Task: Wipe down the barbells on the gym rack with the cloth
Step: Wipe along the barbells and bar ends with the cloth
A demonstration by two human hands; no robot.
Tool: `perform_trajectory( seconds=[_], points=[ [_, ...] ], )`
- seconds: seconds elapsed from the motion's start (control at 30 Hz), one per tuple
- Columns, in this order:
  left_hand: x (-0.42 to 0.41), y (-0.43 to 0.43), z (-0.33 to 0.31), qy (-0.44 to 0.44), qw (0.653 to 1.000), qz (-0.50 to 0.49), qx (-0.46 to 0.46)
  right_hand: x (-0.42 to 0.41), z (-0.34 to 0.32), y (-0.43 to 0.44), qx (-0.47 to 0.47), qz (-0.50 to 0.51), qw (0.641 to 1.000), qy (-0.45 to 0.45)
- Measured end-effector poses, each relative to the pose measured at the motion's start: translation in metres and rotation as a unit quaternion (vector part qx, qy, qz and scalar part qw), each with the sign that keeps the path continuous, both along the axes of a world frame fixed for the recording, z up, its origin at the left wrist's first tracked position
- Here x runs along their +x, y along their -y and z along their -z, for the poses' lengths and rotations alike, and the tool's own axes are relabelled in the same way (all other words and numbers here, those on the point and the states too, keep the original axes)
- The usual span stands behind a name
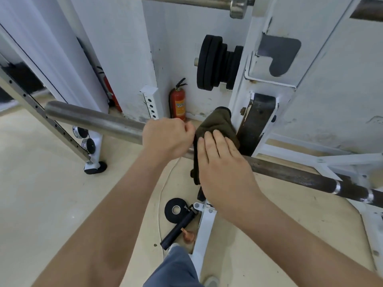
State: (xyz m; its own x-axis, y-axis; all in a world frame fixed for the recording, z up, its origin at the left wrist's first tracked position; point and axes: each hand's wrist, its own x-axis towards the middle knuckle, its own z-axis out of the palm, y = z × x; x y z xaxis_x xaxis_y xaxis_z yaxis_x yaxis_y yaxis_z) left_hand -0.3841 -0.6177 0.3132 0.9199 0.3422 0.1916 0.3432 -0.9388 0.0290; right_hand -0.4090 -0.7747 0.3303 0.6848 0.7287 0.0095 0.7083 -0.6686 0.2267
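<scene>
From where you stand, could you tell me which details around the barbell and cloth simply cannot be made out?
- Head view: the barbell section under the cloth is hidden by the cloth and right hand.
- The left hand fingertips curl away, so their grip is unclear.
- The bar's right end is cut off by the frame edge.
- The fire extinguisher label is too small to read.

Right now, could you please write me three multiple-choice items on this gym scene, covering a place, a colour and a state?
1. Where does the fire extinguisher stand?
A. on the floor by the wall
B. on the barbell
C. in a hand

2. What colour is the cloth?
A. white
B. dark olive green
C. red

3. How is the right hand placed?
A. hanging free
B. gripping the tape roll
C. laid flat on the cloth over the barbell

Answers:
1 A, it stands in the wall corner.
2 B, the fabric is dark olive.
3 C, its fingers lie flat.
</scene>
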Motion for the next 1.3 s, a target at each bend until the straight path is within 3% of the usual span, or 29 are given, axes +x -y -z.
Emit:
perform_trajectory(
  seconds=[0.07,0.1,0.17,0.27,0.33,0.47,0.53,0.6,0.67,0.77,0.83,0.93,1.1,1.2,1.3],
  points=[
    [0.022,-0.002,-0.010,-0.121,0.989,-0.023,-0.080,-0.016,0.002,0.017,0.038,-0.034,0.998,-0.025],
    [0.029,-0.004,-0.015,-0.138,0.982,-0.040,-0.125,-0.022,0.001,0.025,0.066,-0.052,0.996,-0.042],
    [0.026,-0.006,-0.015,-0.052,0.983,-0.038,-0.173,-0.023,0.003,0.036,0.100,-0.102,0.988,-0.057],
    [-0.004,0.006,0.001,0.102,0.989,-0.002,-0.103,-0.015,0.004,0.042,0.063,-0.139,0.984,-0.093],
    [-0.020,0.013,0.012,0.117,0.992,0.023,-0.049,-0.008,0.008,0.035,0.070,-0.133,0.984,-0.091],
    [-0.016,0.004,0.012,0.112,0.985,0.033,-0.128,-0.015,0.002,0.005,0.015,-0.096,0.994,-0.045],
    [-0.014,0.003,0.012,0.116,0.987,0.032,-0.107,-0.016,0.004,0.000,0.023,-0.074,0.996,-0.038],
    [-0.008,0.003,0.010,0.081,0.995,0.018,-0.055,-0.019,-0.002,0.007,0.077,-0.036,0.996,-0.039],
    [0.002,0.005,0.002,0.007,1.000,0.020,-0.014,-0.020,-0.013,0.024,0.212,-0.025,0.977,-0.002],
    [0.012,0.004,-0.013,-0.088,0.995,0.021,-0.045,-0.014,-0.043,0.038,0.357,-0.052,0.931,0.061],
    [0.011,0.004,-0.013,-0.103,0.993,0.034,-0.043,-0.003,-0.036,0.036,0.321,-0.063,0.944,0.034],
    [0.009,-0.001,-0.014,-0.085,0.993,0.015,-0.081,0.009,0.004,0.032,0.168,-0.093,0.979,-0.071],
    [0.015,-0.020,-0.038,-0.156,0.951,0.060,-0.262,0.020,0.002,0.063,0.239,-0.081,0.949,-0.186],
    [0.006,-0.006,-0.046,-0.094,0.956,0.050,-0.274,0.026,0.003,0.089,0.307,-0.025,0.940,-0.144],
    [-0.016,0.030,-0.056,0.124,0.942,0.023,-0.311,0.037,0.002,0.109,0.364,0.049,0.928,-0.054]
  ],
)
